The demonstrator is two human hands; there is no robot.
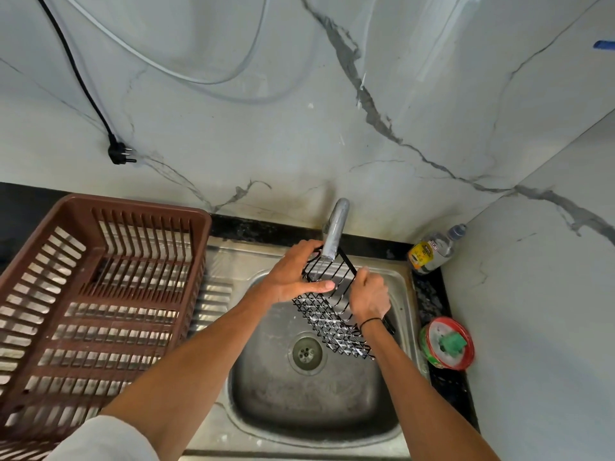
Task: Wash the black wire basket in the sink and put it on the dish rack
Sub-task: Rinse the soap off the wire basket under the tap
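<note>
Over the stainless steel sink, I hold the black wire basket tilted beneath the grey metal faucet. My left hand grips its upper end, fingers curled round the rim; my right hand closes on the far side rail. To rinse well, I judge the basket should be turned slowly so water reaches every mesh cell, keeping both grips firm on wet wire. The brown slatted plastic dish rack waits left of the basin.

rack L of sink | basket over sink, under tap
</note>
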